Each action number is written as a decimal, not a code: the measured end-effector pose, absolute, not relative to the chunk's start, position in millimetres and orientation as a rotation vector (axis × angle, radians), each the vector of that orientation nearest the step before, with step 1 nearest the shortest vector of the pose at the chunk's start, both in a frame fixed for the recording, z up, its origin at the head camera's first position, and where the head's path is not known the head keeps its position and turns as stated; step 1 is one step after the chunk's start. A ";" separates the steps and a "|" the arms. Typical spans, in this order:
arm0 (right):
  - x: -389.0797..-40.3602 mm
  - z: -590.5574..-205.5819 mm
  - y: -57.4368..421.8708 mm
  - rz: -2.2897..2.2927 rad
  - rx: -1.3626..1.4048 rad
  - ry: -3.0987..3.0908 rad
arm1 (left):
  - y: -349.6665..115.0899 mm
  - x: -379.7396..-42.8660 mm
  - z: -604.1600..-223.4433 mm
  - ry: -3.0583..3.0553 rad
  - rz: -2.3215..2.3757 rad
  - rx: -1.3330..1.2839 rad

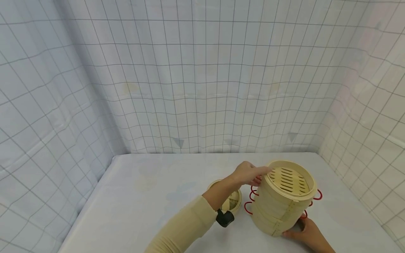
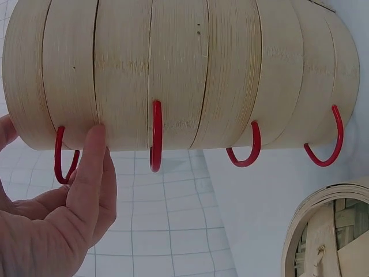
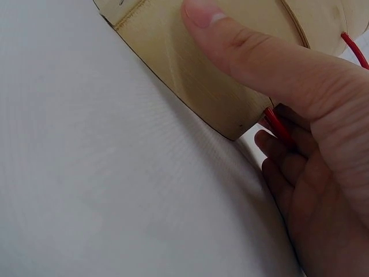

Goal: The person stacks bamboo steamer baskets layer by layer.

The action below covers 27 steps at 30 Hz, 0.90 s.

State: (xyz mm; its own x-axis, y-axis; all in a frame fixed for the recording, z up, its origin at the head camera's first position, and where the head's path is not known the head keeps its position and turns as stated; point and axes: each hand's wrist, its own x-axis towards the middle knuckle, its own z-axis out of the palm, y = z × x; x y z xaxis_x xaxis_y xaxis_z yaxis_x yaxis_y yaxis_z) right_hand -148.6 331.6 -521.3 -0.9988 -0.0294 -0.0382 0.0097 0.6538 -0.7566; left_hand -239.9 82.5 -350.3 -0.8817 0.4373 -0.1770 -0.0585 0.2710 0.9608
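Observation:
A tall stack of bamboo steamer baskets (image 1: 275,212), with red loop handles (image 2: 157,135) down its sides, stands at the right of the table. Its top tier shows a slotted floor (image 1: 289,181) inside the rim. My left hand (image 1: 248,174) grips the stack's upper left edge, thumb over the rim and fingers on the side by the top red handle. Low on the right side, my right hand (image 1: 307,233) holds the bottom tier. Its thumb (image 3: 248,49) presses the wall while the other fingers curl by a red handle. The bottom edge lies close to the table.
Left of the stack is a round woven bamboo lid (image 2: 326,254), partly hidden by my left forearm in the head view. A white cloth covers the table (image 1: 133,200). Grid-patterned curtains (image 1: 202,88) rise behind it and on both sides.

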 end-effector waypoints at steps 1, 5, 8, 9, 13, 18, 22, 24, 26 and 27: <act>-148.7 -521.7 331.9 -1.294 -0.014 2.808 | 83.0 -240.1 -350.7 2.132 1.650 0.341; -148.9 -521.9 332.2 -1.306 -0.016 2.803 | 84.7 -240.7 -351.0 2.130 1.663 0.340; -148.6 -521.9 332.1 -1.316 -0.025 2.819 | 85.6 -241.6 -350.9 2.127 1.679 0.343; -148.5 -522.1 332.0 -1.327 -0.032 2.824 | 85.8 -242.0 -351.1 2.125 1.685 0.344; -147.3 -523.6 331.8 -1.362 -0.053 2.840 | 86.7 -244.0 -352.6 2.116 1.707 0.350; -146.3 -523.1 331.4 -1.361 -0.058 2.850 | 88.3 -244.5 -354.2 2.092 1.748 0.341; -146.2 -522.6 330.9 -1.380 -0.036 2.835 | 89.2 -244.3 -354.5 2.084 1.771 0.320; -146.3 -522.5 330.8 -1.385 -0.036 2.832 | 89.3 -244.0 -354.0 2.084 1.772 0.316; -146.5 -522.6 331.0 -1.388 -0.039 2.829 | 89.3 -243.6 -353.5 2.083 1.771 0.310; -146.7 -522.6 331.2 -1.392 -0.041 2.828 | 89.2 -243.4 -353.1 2.083 1.770 0.307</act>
State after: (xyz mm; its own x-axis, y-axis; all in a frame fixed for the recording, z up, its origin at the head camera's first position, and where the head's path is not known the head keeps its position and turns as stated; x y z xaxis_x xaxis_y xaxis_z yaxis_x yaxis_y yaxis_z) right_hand -146.7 331.2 -522.6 -0.9996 -0.0189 0.0211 -0.0283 0.6095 -0.7923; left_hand -243.4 89.2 -353.1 -0.9005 0.4080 -0.1506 -0.0826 0.1793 0.9803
